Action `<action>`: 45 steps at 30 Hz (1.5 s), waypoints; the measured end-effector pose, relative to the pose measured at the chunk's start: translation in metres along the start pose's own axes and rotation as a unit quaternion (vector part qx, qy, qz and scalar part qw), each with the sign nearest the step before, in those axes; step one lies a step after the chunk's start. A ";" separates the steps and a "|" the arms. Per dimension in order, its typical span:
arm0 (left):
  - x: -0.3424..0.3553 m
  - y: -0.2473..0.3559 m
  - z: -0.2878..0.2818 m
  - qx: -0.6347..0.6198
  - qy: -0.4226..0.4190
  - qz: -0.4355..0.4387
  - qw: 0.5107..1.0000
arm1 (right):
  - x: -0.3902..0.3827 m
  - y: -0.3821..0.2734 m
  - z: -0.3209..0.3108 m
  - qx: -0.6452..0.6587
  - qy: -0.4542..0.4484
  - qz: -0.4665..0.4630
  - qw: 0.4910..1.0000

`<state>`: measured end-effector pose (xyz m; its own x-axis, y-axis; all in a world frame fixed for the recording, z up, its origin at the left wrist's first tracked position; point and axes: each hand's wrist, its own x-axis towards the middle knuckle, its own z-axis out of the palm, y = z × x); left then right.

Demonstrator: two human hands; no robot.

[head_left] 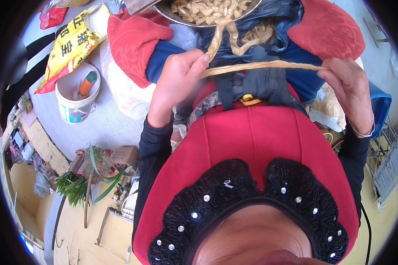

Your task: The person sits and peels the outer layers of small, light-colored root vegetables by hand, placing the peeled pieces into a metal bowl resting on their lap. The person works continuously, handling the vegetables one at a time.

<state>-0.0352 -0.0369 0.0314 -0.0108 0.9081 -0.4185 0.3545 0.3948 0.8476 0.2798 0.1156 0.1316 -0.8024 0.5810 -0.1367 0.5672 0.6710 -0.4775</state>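
A long, limp tan strip (261, 65) is stretched across my lap between my two hands. My left hand (179, 75) is closed on it, thumb on top, and a loose length hangs in a loop beyond that hand toward a metal pan. At the right, my right hand (350, 86) pinches the strip's other end between thumb and fingers. The metal pan (161, 12) at the top holds many short cut tan pieces (210, 9). More tan pieces (258, 33) lie on dark plastic beside it. I cannot tell what the strip is made of.
On the left stand a white bucket (62, 95) with an orange-and-green object (87, 84) inside and a yellow printed bag (73, 44). Red cloths (132, 44) cover my knees. A blue plastic container (380, 108) is at the right. Green plants (75, 185) show at lower left.
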 end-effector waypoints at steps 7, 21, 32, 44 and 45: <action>0.051 -0.042 0.060 0.414 -0.016 0.069 0.907 | -0.005 0.019 0.009 -0.028 -0.006 0.019 0.999; 0.059 0.058 0.062 -0.109 -0.075 0.150 0.980 | 0.065 -0.004 0.036 0.128 0.200 -0.111 0.965; 0.055 0.060 0.043 -0.157 -0.034 0.105 0.981 | 0.101 0.009 0.073 0.290 0.281 0.045 0.914; 0.088 0.053 0.019 -0.403 -0.024 0.124 0.907 | 0.114 -0.035 0.075 0.686 0.033 -0.014 0.727; 0.081 0.063 0.021 -0.476 -0.053 0.101 0.872 | 0.125 -0.028 0.070 0.658 0.087 -0.003 0.748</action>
<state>0.0053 0.0586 0.0439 0.0657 0.9744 -0.2152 -0.5972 0.2111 0.7738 0.1507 0.1367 0.0672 -0.7023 0.7083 -0.0712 -0.2029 -0.2950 -0.9337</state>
